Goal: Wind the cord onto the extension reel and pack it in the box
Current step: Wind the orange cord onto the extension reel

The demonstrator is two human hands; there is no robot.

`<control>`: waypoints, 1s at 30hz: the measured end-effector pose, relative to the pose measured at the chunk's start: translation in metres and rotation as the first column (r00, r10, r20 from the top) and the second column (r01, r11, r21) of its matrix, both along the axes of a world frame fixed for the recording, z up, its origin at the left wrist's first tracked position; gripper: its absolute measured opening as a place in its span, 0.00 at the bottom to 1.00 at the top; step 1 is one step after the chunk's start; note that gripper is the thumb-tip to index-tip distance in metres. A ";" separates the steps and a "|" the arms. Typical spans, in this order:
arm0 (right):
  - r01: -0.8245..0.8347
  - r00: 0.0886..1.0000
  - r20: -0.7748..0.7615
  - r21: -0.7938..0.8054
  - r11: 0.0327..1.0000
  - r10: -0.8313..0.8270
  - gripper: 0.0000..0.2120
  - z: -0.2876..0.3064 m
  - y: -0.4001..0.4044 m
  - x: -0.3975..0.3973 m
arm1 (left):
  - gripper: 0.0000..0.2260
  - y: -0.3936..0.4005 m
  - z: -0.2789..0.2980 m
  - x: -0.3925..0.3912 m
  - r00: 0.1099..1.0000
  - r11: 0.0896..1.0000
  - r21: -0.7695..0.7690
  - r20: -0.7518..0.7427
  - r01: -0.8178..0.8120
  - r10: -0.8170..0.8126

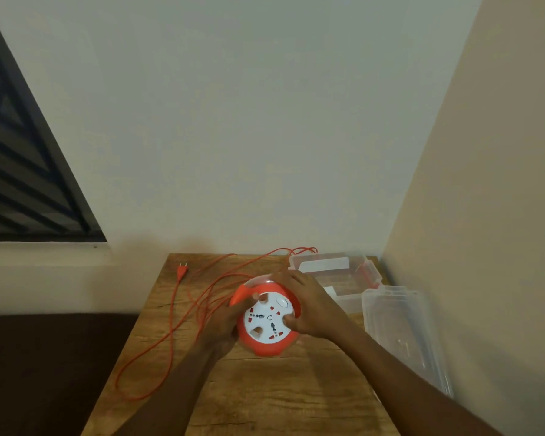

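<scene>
We see a round orange-and-white plastic extension reel (268,319) held over the middle of a brown wood-grain table (265,398), its white socket face turned up toward us. Whether it rests on the tabletop or is lifted a little off it, we cannot tell.

Our left hand (225,322) grips the reel's left rim, fingers curled around the orange edge, with the thumb lying on the white face near the upper left. Our right hand (309,305) closes over the reel's upper right side, fingers wrapped across the far rim and the thumb pressed onto the white face at its right edge. Both hands are holding the reel, fingers narrowed around it.

The thin orange cord (170,328) lies unwound in loose loops across the left half of the table. One long loop hangs past the table's left edge. Other strands run toward the far edge, behind the box. The cord's orange two-pin plug (182,270) lies near the far left corner of the table, pins pointing away from us.

A clear rectangular plastic box (337,278) with orange clips sits open at the far right corner, just beside our right hand. Its clear plastic lid (403,335) lies near the box at the table's right edge, against the beige wall (485,215).
</scene>
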State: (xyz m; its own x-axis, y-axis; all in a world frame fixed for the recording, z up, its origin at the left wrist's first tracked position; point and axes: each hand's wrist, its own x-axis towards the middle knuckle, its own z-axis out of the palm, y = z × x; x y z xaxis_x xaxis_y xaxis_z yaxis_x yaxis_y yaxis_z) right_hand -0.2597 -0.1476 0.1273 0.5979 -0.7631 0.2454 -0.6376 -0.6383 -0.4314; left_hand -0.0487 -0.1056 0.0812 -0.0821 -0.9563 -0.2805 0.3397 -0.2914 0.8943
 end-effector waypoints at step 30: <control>-0.504 0.456 -0.889 -0.292 0.813 -0.036 0.37 0.048 0.003 0.056 | 0.26 -0.039 0.037 0.023 1.000 1.000 0.025 0.030 -0.001 0.000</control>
State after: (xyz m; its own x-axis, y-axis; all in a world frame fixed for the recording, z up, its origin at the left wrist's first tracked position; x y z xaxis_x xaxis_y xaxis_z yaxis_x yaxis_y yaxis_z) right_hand -0.2033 -0.1442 0.1753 0.8374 -0.4993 -0.2225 -0.2854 -0.7465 0.6010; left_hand -0.0257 -0.1446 0.1181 -0.0726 -0.9490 -0.3067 0.3131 -0.3136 0.8965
